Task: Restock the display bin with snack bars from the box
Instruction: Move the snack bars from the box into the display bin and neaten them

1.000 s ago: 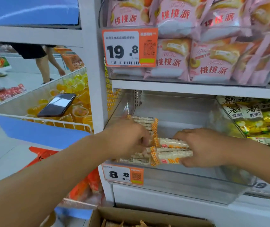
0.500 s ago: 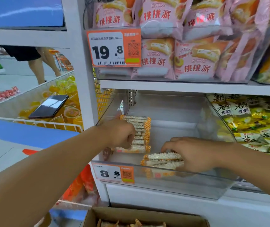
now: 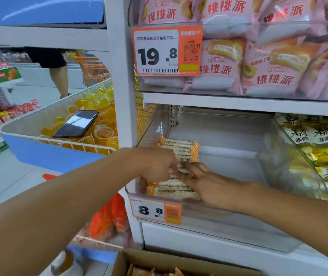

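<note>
Hands meet at the stacked snack bars

Right hand point(image 3: 209, 186) has shifted left, flat-fingered on white orange-ended snack bars point(image 3: 177, 188); left hand point(image 3: 157, 164), grip curled, pinches them inside clear plastic display bin point(image 3: 239, 222).

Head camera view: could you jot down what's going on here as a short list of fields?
Place: shop shelf
Display bin: clear plastic, right part bare
Snack bars: stacked at the bin's left side
Left hand: fingers curled against the stack
Right hand: fingers straight, pressing the bars
Box: cardboard, open, below the shelf
Price tag: 8.8
Phone: lying on jelly cups
</note>
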